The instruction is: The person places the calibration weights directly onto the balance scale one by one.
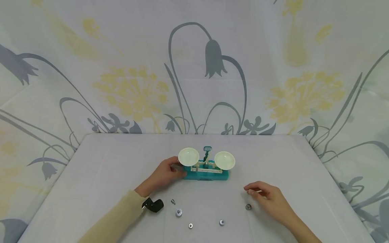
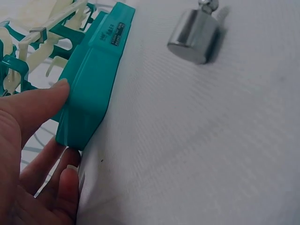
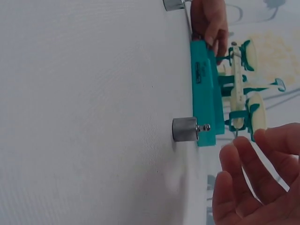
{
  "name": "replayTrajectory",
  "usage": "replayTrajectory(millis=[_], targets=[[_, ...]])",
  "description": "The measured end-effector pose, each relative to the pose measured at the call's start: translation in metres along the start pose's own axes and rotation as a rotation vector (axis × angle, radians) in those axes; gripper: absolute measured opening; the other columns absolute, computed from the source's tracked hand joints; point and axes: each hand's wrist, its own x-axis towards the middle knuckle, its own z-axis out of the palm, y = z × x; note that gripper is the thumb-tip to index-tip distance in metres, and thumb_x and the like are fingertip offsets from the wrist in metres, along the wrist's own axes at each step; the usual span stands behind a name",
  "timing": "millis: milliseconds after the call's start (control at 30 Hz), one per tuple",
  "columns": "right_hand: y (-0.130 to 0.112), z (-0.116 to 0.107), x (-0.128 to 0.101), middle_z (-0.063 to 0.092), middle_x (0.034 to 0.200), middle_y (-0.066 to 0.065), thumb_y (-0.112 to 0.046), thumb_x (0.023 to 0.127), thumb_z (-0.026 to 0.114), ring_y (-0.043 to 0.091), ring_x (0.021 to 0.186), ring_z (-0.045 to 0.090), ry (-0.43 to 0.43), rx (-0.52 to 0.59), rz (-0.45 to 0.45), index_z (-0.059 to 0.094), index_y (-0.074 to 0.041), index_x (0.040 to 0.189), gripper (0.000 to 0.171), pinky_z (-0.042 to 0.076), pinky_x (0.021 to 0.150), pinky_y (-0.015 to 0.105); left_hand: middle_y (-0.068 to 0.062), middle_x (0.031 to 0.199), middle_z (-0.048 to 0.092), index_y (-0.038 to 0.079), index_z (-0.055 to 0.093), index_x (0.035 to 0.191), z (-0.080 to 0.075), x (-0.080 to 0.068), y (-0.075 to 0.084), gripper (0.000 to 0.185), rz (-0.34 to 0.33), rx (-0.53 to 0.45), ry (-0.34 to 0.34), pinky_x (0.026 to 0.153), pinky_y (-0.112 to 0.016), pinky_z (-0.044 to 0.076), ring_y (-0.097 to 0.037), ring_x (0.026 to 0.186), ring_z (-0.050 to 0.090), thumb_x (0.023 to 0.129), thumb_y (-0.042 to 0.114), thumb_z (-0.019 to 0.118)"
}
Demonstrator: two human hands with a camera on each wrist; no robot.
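Balance scale (image 1: 205,170), mid-table: steadying stage.
Left hand (image 1: 165,173) grips the scale's teal base end, thumb and fingers curled round it. Right hand (image 1: 267,195) hovers loosely open, empty, near a small metal weight (image 1: 248,206); picking that weight up likely calls for a fine pinch.

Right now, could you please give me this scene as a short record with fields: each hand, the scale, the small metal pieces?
Left hand: holds the left end of the balance scale's teal base
Right hand: open, fingers relaxed, holds nothing
Balance scale: on the table, two cream pans, both without load
Metal weights: five, loose on the table in front of the scale
Nearest to right hand: weight
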Motion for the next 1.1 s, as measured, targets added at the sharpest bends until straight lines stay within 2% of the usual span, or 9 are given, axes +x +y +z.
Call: replayTrajectory(millis=[300,567,700,800,967,1100], targets=[[0.004,-0.007,-0.002,0.073,0.098,-0.003,-0.005,0.095,0.067,0.006,0.088,0.063,0.004,-0.015,0.008,0.074,-0.013,0.101,0.012,0.055,0.074,0.024,-0.003,0.121,0.065,0.008,0.070,0.119,0.002,-0.001,0.001,0.042,0.012,-0.025,-0.013,0.086,-0.036,0.050,-0.025,0.112,0.058,0.080,0.015,0.083],[0.010,-0.008,-0.005,0.073,0.097,-0.003,-0.004,0.093,0.067,0.006,0.088,0.063,0.011,-0.021,-0.003,0.074,-0.013,0.100,0.013,0.055,0.073,0.024,-0.004,0.122,0.065,0.007,0.070,0.117,0.006,-0.001,0.004,0.045,0.001,-0.004,0.014,0.086,-0.039,0.050,-0.025,0.112,0.057,0.076,0.013,0.087],[0.012,-0.009,-0.007,0.073,0.097,-0.004,-0.004,0.093,0.069,0.006,0.088,0.064,0.013,-0.023,-0.020,0.074,-0.014,0.100,0.013,0.055,0.071,0.024,-0.005,0.127,0.064,0.007,0.070,0.116,0.007,-0.003,0.005,0.043,0.002,0.001,0.010,0.102,-0.049,0.045,-0.030,0.123,0.055,0.076,0.013,0.087],[0.013,-0.009,-0.009,0.073,0.098,-0.005,-0.004,0.092,0.069,0.005,0.089,0.064,0.003,-0.018,-0.016,0.074,-0.015,0.100,0.014,0.055,0.070,0.024,-0.006,0.131,0.063,0.008,0.070,0.116,0.008,-0.005,0.004,0.044,-0.005,0.006,0.012,0.110,-0.049,0.037,-0.031,0.132,0.049,0.076,0.014,0.087],[0.016,-0.009,-0.013,0.073,0.098,-0.003,-0.004,0.092,0.070,0.006,0.088,0.065,-0.013,-0.011,-0.014,0.074,-0.014,0.101,0.014,0.055,0.070,0.024,-0.007,0.131,0.062,0.007,0.070,0.116,0.007,-0.005,0.005,0.043,-0.005,-0.003,0.024,0.111,-0.049,0.036,-0.032,0.133,0.049,0.077,0.014,0.086],[0.017,-0.009,-0.015,0.073,0.098,-0.004,-0.004,0.092,0.070,0.006,0.088,0.065,-0.023,-0.017,-0.007,0.073,-0.014,0.101,0.015,0.055,0.070,0.024,-0.006,0.125,0.066,0.007,0.072,0.113,0.009,-0.004,0.007,0.035,0.004,-0.032,0.046,0.109,-0.051,0.037,-0.031,0.128,0.053,0.081,0.015,0.083]])
